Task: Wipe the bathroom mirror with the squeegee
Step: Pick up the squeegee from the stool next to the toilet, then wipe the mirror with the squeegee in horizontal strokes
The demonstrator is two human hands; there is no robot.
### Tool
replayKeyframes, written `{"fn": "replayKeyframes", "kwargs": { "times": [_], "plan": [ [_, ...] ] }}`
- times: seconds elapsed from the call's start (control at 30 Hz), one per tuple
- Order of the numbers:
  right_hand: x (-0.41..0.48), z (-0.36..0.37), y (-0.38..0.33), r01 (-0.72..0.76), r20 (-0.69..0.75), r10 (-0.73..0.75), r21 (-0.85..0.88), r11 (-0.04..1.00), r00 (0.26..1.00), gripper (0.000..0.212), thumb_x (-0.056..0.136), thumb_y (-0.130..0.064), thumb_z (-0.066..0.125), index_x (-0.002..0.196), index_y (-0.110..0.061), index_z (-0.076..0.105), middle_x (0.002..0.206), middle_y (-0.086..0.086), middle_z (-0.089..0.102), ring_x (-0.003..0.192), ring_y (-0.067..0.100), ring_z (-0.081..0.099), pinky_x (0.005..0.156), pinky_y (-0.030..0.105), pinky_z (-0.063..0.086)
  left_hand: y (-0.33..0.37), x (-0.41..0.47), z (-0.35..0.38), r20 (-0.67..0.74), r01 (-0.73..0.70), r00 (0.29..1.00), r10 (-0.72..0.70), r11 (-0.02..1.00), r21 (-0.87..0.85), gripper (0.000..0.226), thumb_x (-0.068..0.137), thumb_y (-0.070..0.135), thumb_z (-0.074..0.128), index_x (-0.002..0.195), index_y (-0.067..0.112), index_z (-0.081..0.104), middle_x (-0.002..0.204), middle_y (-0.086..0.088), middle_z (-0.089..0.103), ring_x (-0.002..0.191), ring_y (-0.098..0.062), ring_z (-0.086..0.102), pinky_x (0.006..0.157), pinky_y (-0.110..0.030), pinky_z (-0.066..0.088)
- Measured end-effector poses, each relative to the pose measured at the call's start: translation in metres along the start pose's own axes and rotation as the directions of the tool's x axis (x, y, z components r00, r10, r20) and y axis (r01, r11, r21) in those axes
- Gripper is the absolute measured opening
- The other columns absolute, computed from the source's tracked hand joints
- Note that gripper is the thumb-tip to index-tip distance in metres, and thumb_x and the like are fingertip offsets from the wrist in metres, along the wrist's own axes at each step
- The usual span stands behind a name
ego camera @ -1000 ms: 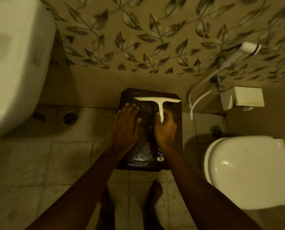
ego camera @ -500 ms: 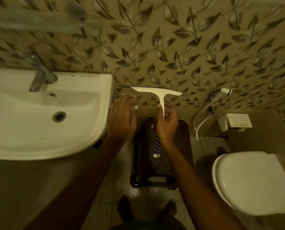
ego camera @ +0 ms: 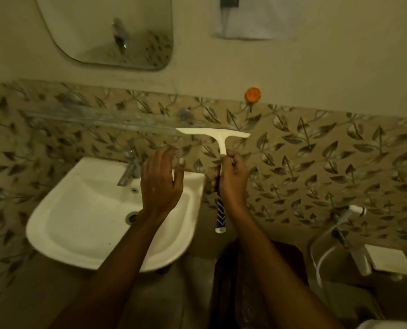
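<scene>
A white squeegee (ego camera: 213,134) with a blue patterned handle stands upright in front of the leaf-tiled wall, blade at the top. My right hand (ego camera: 233,179) grips its handle around the middle. My left hand (ego camera: 161,180) hovers beside it over the washbasin, fingers spread and holding nothing. The bathroom mirror (ego camera: 107,32) hangs on the wall at the upper left, well above both hands; its top is cut off by the frame.
A white washbasin (ego camera: 83,224) with a metal tap (ego camera: 127,173) sits below the mirror. A glass shelf (ego camera: 91,118) runs along the tiles. A dark stool (ego camera: 257,281) stands below my right arm. A hand sprayer (ego camera: 354,211) and white holder (ego camera: 387,260) are at right.
The view has swung up from the floor and stool to the wall, bringing the mirror into sight. My right hand has lifted the squeegee off the stool; my left hand rose alongside it.
</scene>
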State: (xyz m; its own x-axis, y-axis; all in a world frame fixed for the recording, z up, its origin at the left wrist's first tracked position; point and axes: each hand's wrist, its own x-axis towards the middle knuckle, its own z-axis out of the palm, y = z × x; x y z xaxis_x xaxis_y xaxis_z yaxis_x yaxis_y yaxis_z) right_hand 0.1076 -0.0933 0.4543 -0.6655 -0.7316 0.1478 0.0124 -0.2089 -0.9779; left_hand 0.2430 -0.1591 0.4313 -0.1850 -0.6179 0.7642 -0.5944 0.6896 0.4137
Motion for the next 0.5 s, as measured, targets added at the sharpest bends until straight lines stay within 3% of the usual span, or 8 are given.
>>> {"fn": "replayKeyframes", "kwargs": {
  "times": [0.07, 0.17, 0.2, 0.3, 0.5],
  "plan": [
    [0.004, 0.019, -0.015, 0.064, 0.078, -0.066, 0.032, 0.997, 0.995, 0.017, 0.101, -0.019, 0.045, 0.096, -0.007, 0.056, 0.058, 0.008, 0.05, 0.046, 0.021, 0.045, 0.042, 0.026, 0.039, -0.009, 0.021, -0.014, -0.048, -0.009, 0.999, 0.01, 1.0, 0.021, 0.028, 0.095, 0.022, 0.053, 0.119, 0.009, 0.058, 0.124, -0.007, 0.06, 0.114, -0.023, 0.055, 0.094, -0.035, 0.041],
    [0.015, 0.053, -0.032, 0.156, 0.117, -0.163, 0.065, 0.986, 0.98, 0.016, 0.101, -0.026, 0.049, 0.094, -0.036, 0.06, 0.061, 0.012, 0.05, 0.051, 0.024, 0.046, 0.046, 0.031, 0.041, -0.029, 0.061, -0.03, -0.11, -0.03, 0.993, 0.036, 0.998, 0.059, 0.028, 0.094, 0.024, 0.052, 0.118, 0.01, 0.059, 0.125, -0.005, 0.059, 0.113, -0.023, 0.055, 0.094, -0.035, 0.04],
    [0.021, 0.066, -0.038, 0.183, 0.103, -0.188, 0.051, 0.982, 0.977, 0.014, 0.1, -0.028, 0.049, 0.097, -0.037, 0.06, 0.061, 0.013, 0.05, 0.051, 0.023, 0.045, 0.046, 0.032, 0.041, -0.038, 0.076, -0.034, -0.122, -0.041, 0.991, 0.05, 0.997, 0.072, 0.029, 0.095, 0.025, 0.051, 0.118, 0.011, 0.059, 0.125, -0.004, 0.059, 0.114, -0.023, 0.055, 0.093, -0.034, 0.039],
    [0.038, 0.106, -0.052, 0.257, 0.06, -0.26, 0.063, 0.964, 0.964, 0.017, 0.1, -0.03, 0.049, 0.107, -0.018, 0.059, 0.06, 0.014, 0.045, 0.043, 0.018, 0.039, 0.041, 0.028, 0.036, -0.068, 0.123, -0.05, -0.158, -0.089, 0.982, 0.1, 0.993, 0.072, 0.029, 0.095, 0.027, 0.049, 0.117, 0.012, 0.06, 0.124, -0.004, 0.059, 0.114, -0.021, 0.054, 0.091, -0.029, 0.037],
    [0.071, 0.199, -0.09, 0.376, -0.051, -0.374, 0.047, 0.925, 0.926, 0.038, 0.1, -0.035, 0.047, 0.083, -0.005, 0.061, 0.058, 0.013, 0.046, 0.049, 0.024, 0.041, 0.045, 0.031, 0.036, -0.133, 0.223, -0.083, -0.18, -0.175, 0.968, 0.175, 0.985, 0.016, 0.025, 0.097, 0.029, 0.048, 0.114, 0.016, 0.061, 0.119, -0.001, 0.06, 0.11, -0.018, 0.055, 0.088, -0.02, 0.03]
  ]
}}
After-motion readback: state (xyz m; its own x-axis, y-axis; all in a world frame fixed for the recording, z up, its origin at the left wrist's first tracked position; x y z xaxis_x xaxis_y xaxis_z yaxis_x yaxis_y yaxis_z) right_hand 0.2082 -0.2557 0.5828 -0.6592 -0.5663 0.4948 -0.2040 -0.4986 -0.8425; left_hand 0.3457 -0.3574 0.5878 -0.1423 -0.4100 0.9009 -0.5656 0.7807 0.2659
